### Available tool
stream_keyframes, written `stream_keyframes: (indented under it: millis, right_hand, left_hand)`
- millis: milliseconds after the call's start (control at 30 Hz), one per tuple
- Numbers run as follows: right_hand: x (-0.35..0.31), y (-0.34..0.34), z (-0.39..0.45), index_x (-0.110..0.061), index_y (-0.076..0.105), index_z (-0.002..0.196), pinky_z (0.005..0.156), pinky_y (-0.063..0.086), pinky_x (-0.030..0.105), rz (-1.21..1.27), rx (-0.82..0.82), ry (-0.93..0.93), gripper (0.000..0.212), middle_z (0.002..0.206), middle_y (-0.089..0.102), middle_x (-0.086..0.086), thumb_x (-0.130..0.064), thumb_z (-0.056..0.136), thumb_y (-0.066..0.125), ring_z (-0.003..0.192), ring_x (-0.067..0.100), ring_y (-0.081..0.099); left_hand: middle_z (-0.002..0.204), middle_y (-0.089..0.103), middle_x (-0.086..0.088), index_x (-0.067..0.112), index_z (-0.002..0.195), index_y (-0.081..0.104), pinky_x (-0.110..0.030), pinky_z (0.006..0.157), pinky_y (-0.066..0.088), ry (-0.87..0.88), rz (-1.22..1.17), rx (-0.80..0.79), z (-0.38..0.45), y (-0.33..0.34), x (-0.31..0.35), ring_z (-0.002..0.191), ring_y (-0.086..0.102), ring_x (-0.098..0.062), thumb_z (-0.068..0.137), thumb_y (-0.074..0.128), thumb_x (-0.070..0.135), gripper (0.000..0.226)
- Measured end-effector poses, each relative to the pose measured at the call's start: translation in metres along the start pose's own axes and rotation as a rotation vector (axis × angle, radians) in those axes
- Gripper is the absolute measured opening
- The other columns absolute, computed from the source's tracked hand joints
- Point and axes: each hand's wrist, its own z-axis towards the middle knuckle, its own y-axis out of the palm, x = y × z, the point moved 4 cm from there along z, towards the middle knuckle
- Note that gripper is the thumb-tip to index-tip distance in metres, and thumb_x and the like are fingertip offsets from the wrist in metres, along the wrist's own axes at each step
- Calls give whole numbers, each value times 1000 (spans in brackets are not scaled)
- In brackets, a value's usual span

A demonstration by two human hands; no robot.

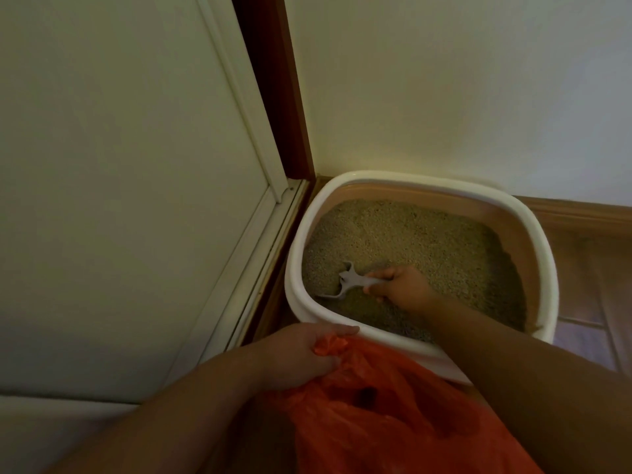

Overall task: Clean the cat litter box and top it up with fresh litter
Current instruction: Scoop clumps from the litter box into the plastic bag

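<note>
Litter box (543,254) sits in wall corner, filled with tan litter (410,241); no readable labels. Orange bag (393,415) just in front, mouth open, dark clump inside. Left hand (301,357) clamped on bag edge. Right hand (403,285) gripping white scoop (345,280), blade dug into litter near left wall.

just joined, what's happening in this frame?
A person is scooping a litter box set in a wall corner. The right hand holds a pale scoop with its front dug into the litter near the box's left side. The left hand grips the edge of an orange bag just in front of the box.
</note>
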Motion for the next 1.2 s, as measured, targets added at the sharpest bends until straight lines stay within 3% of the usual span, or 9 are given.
stream_keyframes:
  millis: [300, 433, 500, 600, 733, 933, 1067, 1200]
  right_hand:
    - [2, -32, -13, -20, 73, 115, 61, 45, 18, 237, -112, 38, 35, 93, 72, -1, -3, 84, 75, 72, 9, 58]
    - [12, -67, -16, -21, 76, 115, 77, 49, 36, 316, -65, 66, 38, 105, 74, 12, -9, 79, 80, 83, 26, 54]
    - [16, -83, -20, -27, 78, 112, 81, 49, 39, 293, -32, 70, 40, 112, 74, 13, -17, 74, 84, 88, 28, 56]
    - [13, -105, -33, -28, 76, 114, 74, 48, 32, 254, 9, 43, 40, 110, 73, 6, -16, 76, 82, 83, 19, 57]
    - [5, -129, -48, -31, 77, 110, 87, 48, 37, 152, 48, -13, 37, 107, 75, 0, -20, 75, 83, 94, 22, 61]
    - [0, -150, -63, -29, 77, 113, 79, 47, 36, 112, 68, -76, 34, 103, 73, 13, -20, 80, 81, 84, 24, 56]
    - [3, -156, -71, -24, 76, 115, 75, 47, 30, 68, 60, -76, 37, 91, 71, 2, -16, 80, 80, 79, 17, 55]
    - [6, -162, -77, -25, 78, 111, 83, 49, 38, 81, 70, -92, 34, 100, 74, 5, -15, 79, 81, 88, 25, 57]
  left_hand:
    - [127, 62, 18, 55, 140, 49, -13, 91, 53, -17, 47, 30, -7, -3, 5, 107, 62, 9, 99, 63, 30, 50]
    - [127, 60, 19, 55, 140, 49, -10, 88, 52, -6, 75, 39, -6, 0, 10, 107, 60, 9, 98, 64, 31, 51]
    - [126, 61, 19, 56, 139, 49, -13, 89, 53, -3, 84, 39, -4, 2, 13, 106, 62, 8, 97, 65, 32, 51]
    - [124, 65, 17, 57, 139, 49, -18, 90, 56, -10, 103, 32, 0, 4, 19, 103, 66, 5, 97, 66, 33, 51]
    - [117, 68, 17, 55, 140, 48, -15, 82, 57, 7, 108, 36, 1, 9, 31, 96, 68, 6, 98, 65, 30, 52]
    - [118, 68, 17, 52, 142, 48, -15, 78, 56, 34, 116, 23, 2, 15, 40, 93, 68, 6, 97, 66, 30, 53]
    - [123, 67, 14, 50, 143, 48, -17, 83, 57, 37, 136, 22, -1, 15, 44, 101, 67, 3, 97, 66, 29, 54]
    - [116, 67, 17, 48, 140, 52, -13, 77, 56, 50, 164, 42, -2, 13, 50, 95, 67, 5, 97, 67, 28, 50]
